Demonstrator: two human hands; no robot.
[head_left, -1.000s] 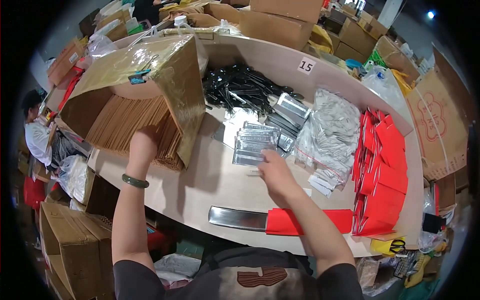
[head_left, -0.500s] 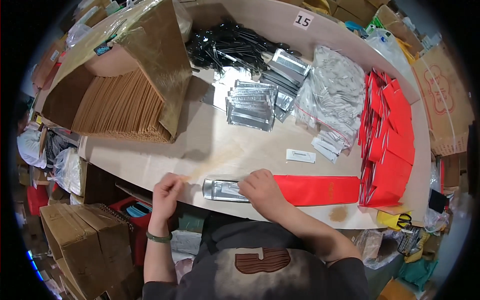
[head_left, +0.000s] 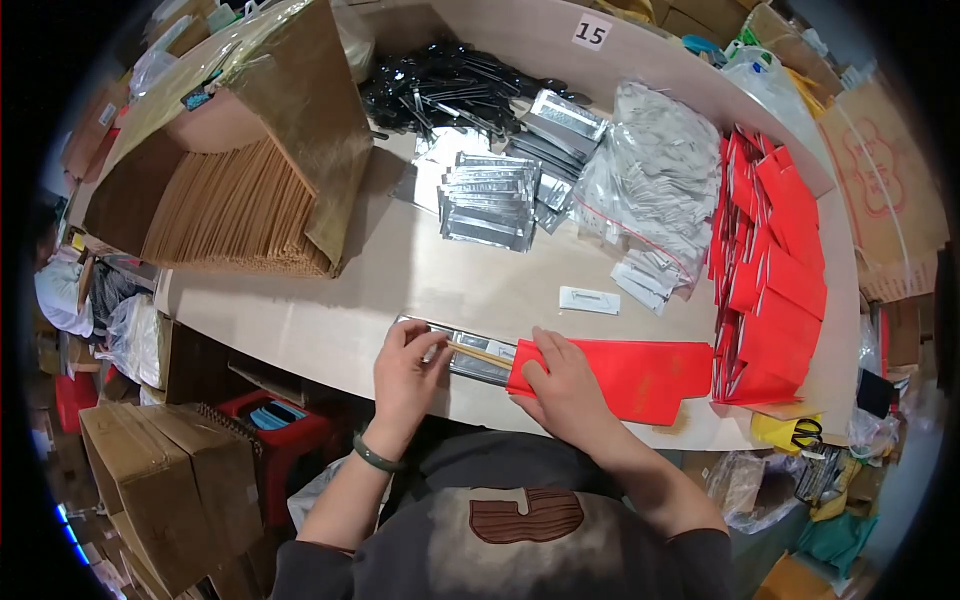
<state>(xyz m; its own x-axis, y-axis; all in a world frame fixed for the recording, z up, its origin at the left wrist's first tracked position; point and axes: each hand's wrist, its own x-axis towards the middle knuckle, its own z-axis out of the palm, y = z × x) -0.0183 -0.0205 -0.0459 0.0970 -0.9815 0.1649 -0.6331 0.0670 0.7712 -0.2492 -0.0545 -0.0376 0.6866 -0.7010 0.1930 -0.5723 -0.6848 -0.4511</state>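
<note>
My left hand [head_left: 404, 378] pinches the left end of a thin pair of wooden chopsticks [head_left: 482, 354]. Their other end reaches the mouth of a red paper sleeve [head_left: 645, 375], which lies at a slant near the table's front edge. My right hand [head_left: 572, 388] is closed on the sleeve's left end, fingers over the top. Partly under the chopsticks lies a flat silver packet [head_left: 478, 370] on a dark, long piece, also running to the sleeve's mouth. How far these go inside is hidden. A small white packet [head_left: 590, 300] lies beyond the sleeve.
A cardboard box [head_left: 345, 130] of brown sticks stands at the left. Black spoons [head_left: 455, 85], silver packets [head_left: 488, 205] and a clear bag of white packets [head_left: 660, 170] lie at the back. Red sleeves [head_left: 775, 290] are piled right, beside yellow-handled scissors [head_left: 790, 433].
My left hand, apart from the sleeve before, has moved right and now holds chopsticks at its mouth. The sleeve and the silver packet have tilted, and my right hand has shifted onto the sleeve's end.
</note>
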